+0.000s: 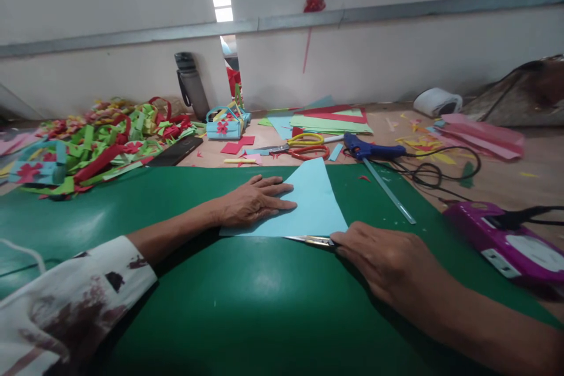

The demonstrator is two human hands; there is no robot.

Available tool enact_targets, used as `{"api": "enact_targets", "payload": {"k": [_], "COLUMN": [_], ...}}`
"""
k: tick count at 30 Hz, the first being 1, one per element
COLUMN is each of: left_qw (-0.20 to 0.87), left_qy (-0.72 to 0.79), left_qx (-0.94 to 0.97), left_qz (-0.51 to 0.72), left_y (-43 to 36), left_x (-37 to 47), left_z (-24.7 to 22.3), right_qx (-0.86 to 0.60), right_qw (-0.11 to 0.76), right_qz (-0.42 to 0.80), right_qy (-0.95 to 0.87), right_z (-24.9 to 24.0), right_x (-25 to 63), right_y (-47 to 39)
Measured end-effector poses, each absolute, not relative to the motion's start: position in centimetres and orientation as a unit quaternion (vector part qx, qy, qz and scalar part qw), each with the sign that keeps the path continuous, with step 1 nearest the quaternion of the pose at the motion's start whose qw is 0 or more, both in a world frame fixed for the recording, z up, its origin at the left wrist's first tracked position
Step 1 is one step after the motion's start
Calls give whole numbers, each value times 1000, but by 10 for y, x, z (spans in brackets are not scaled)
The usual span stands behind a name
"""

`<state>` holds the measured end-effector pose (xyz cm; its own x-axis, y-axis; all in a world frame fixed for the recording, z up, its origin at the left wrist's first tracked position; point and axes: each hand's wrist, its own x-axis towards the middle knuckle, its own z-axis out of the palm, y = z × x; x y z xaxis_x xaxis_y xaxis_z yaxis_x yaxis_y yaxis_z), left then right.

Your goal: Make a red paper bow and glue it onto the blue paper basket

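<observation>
Green matting [264, 317] was spread beneath both hands. Blue paper [315, 202], folded triangular, was pinned under the flat, released left hand [253, 202]; a blade [315, 240] was gripped by the right hand [388, 261] along its near edge, cutting apparently barely begun.

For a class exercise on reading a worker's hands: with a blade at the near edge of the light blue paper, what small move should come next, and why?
Probably draw the metal blade leftward along the near edge of the folded light blue paper triangle. The right hand holds the blade at that edge's right end, while the left hand presses the paper flat on the green cutting mat, steadying it for a stroke.
</observation>
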<state>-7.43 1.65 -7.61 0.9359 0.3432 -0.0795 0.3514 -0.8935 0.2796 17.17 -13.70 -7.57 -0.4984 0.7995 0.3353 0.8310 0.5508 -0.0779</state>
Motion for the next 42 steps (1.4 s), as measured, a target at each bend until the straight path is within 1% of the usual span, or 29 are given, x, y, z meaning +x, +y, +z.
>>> {"api": "enact_targets", "payload": {"k": [5, 10, 14, 21, 34, 39, 42], "left_qw": [131, 125, 127, 133, 145, 144, 142], "left_qy": [178, 172, 174, 174, 170, 174, 176], "left_qx": [975, 977, 976, 975, 975, 974, 974], "left_qz": [-37, -34, -35, -32, -17, -18, -21], "left_y": [15, 15, 16, 16, 16, 15, 15], "left_x": [-74, -74, -74, -74, -75, -75, -74], "left_z": [-76, -77, -78, -77, -78, -77, -77], "right_qx": [-476, -468, -474, -470, -458, -465, -462], "right_qw": [162, 172, 152, 153, 152, 138, 145], "right_qz": [-41, -67, -45, -36, -59, -64, -75], "right_qy": [-864, -864, -866, -869, -874, -872, -872], "right_z": [-79, -82, -80, -82, -85, -83, -83], "right_x": [165, 165, 157, 148, 137, 120, 114], "right_y": [-135, -136, -131, -127, -121, -114, -112]}}
